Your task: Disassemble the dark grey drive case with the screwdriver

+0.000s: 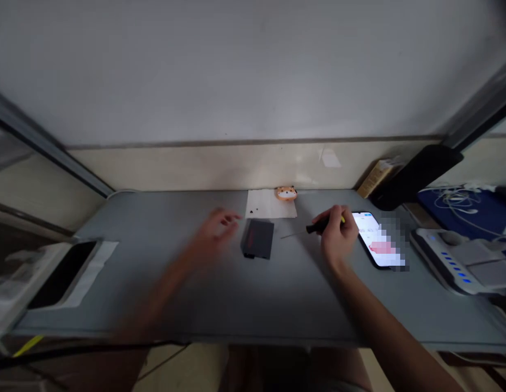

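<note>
Bare mat lies open before the dark slab; a phone crowds the right

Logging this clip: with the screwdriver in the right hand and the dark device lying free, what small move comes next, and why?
Probably the left hand settles on the dark device to steady it: it hovers blurred beside it, while the right hand aims the screwdriver tip that way.

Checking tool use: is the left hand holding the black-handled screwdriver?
No, the thin black-handled screwdriver is gripped in the right hand, while the blurred left hand hovers empty beside the dark rectangular device.
</note>
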The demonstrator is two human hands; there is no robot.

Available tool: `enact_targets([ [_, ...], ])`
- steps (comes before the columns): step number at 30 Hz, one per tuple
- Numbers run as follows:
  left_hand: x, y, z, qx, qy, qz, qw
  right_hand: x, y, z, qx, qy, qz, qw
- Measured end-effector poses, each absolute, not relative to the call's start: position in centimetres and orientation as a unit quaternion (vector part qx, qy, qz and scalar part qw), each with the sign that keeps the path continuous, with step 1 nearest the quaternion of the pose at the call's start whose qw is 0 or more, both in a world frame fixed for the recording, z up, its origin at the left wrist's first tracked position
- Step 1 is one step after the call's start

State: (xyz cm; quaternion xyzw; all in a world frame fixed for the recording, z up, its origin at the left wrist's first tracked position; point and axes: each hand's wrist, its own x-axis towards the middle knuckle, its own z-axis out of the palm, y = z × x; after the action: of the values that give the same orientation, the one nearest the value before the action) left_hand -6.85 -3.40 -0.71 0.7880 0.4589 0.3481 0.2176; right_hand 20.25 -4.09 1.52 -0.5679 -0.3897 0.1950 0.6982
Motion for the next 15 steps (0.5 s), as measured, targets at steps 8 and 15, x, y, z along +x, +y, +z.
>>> enact_targets([
  [8, -3.7, -1.9, -1.2, 0.837, 0.434, 0.199, 0.268, 19.6, -5.5, 0.7, -0.499, -0.506, 0.027, 0.703],
  [15, -0.8, -1.7, -0.5, 0.782, 0.569, 0.144, 0.209, 20.5, -5.8, 1.3, -0.461, -0.577, -0.099, 0.667],
])
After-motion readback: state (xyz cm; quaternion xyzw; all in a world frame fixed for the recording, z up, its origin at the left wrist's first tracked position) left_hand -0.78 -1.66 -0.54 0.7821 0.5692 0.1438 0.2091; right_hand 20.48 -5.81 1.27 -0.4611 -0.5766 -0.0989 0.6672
